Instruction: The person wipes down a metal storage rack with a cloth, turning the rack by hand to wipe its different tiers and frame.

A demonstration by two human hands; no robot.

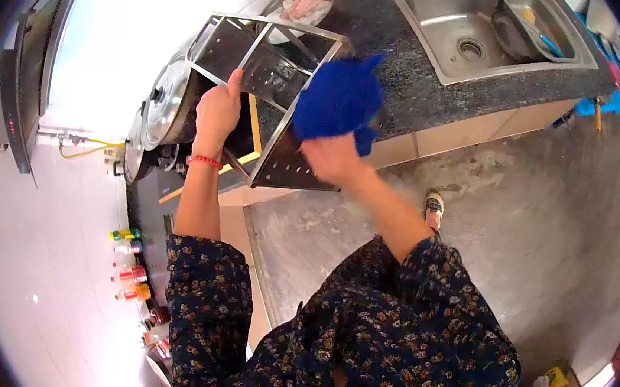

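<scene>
A metal rack [251,55] with dark perforated panels is tilted above the counter's edge. My left hand [218,112] grips one of its bars, thumb pointing up along it. In my right hand [332,157] is a blue cloth [340,98], pressed against the right side of the rack. That hand is slightly blurred, and the cloth hides part of the frame behind it. Left of the rack stands a pot with a metal lid [165,105].
A steel sink [445,27] holding a dark pan is set in the dark counter [417,92]. Behind the rack lies a round plate with a pinkish cloth [305,6]. Bottles [130,274] line the wall at left. A range hood [17,91] hangs at upper left.
</scene>
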